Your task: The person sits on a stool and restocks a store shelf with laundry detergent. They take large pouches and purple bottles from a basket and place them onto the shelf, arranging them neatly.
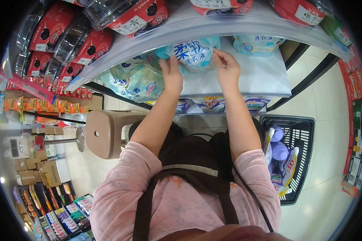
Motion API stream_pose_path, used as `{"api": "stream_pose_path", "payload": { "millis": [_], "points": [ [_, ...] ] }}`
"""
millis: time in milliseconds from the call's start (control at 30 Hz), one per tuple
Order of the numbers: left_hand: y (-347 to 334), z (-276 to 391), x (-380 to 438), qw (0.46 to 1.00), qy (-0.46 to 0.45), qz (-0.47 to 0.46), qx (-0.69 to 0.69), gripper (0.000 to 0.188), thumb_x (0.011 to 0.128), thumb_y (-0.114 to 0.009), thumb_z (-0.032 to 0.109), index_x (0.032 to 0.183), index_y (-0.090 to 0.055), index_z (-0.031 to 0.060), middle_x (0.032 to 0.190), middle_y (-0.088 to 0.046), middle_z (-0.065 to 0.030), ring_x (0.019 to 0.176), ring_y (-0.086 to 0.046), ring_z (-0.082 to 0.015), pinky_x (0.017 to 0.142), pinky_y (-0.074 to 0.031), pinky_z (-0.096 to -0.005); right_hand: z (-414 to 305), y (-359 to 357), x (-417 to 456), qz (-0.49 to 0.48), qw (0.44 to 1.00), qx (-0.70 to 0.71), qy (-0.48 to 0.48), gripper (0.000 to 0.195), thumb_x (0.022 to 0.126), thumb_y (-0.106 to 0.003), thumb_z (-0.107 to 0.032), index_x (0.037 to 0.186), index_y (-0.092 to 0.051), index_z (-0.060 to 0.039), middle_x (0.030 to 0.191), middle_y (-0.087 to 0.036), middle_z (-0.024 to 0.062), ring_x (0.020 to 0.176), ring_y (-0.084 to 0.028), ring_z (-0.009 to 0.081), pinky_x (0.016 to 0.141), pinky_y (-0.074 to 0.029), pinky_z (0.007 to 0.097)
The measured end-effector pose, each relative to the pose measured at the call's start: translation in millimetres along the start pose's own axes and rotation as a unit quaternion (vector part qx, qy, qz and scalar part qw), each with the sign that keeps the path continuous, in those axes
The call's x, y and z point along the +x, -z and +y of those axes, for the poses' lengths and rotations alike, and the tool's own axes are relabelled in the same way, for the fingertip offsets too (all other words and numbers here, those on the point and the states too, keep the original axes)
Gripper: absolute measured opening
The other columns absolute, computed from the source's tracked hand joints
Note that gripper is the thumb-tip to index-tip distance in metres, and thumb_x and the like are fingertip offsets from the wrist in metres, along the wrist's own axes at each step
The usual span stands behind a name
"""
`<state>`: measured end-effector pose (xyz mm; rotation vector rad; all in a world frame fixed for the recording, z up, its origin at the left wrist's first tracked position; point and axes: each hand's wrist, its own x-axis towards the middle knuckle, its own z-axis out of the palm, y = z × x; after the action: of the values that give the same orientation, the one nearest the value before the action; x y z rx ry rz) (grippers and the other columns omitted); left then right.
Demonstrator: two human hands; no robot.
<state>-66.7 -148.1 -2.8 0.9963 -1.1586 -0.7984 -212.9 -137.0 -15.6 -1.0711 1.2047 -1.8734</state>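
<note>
Both my hands are on a light-blue laundry detergent pouch (196, 55) at the white shelf (253, 75). My left hand (172, 72) grips its left edge, and the fingers of my right hand (227, 64) pinch its right edge. The top of the pouch is hidden behind the clear plastic front strip (199, 28) of the shelf above. Left of my left hand sit pale green detergent pouches (135, 81), close together. Another light-blue pouch (258, 45) stands farther right on the same shelf, apart from my right hand.
Red tubs (135, 18) with clear lids fill the upper shelf. Purple and yellow packs (209, 104) lie below. A brown plastic stool (101, 134) stands left, and a black basket (301, 168) holding purple bottles (279, 150) and packs is on the floor at right.
</note>
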Motion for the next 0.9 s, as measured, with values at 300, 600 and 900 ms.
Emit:
{"api": "stream_pose_path", "payload": {
  "millis": [300,600,900],
  "points": [
    [-2,4,-17,0.975,0.188,0.053,-0.106,0.070,0.081,-0.053,0.013,0.134,-0.009,0.0024,0.104,-0.046,-0.0098,0.091,-0.049,-0.0201,0.087,-0.038,-0.0352,-1,17,11,-0.078,0.993,-0.017,-0.083,0.019,0.083,-0.057,-0.009,0.099,-0.060,0.0010,0.086,-0.062,0.0054,0.076,-0.057,0.0090,0.070,-0.044,0.0200],
    [-16,23,-18,0.845,0.440,-0.143,-0.268,0.049,0.079,-0.052,0.018,0.120,-0.033,-0.0004,0.110,-0.047,-0.0173,0.099,-0.049,-0.0304,0.087,-0.040,-0.0422,7,22,13,-0.145,0.981,-0.020,-0.127,0.024,0.081,-0.059,-0.016,0.100,-0.058,-0.0025,0.076,-0.058,0.0019,0.070,-0.052,0.0085,0.065,-0.042,0.0212],
    [-31,-1,20,0.835,0.458,-0.058,-0.300,0.039,0.079,-0.046,0.019,0.107,-0.041,-0.0073,0.109,-0.049,-0.0210,0.100,-0.050,-0.0314,0.090,-0.039,-0.0422,7,28,12,-0.212,0.970,-0.029,-0.116,0.031,0.078,-0.059,-0.017,0.105,-0.055,-0.0027,0.084,-0.060,0.0066,0.073,-0.055,0.0115,0.067,-0.044,0.0235]
  ]
}}
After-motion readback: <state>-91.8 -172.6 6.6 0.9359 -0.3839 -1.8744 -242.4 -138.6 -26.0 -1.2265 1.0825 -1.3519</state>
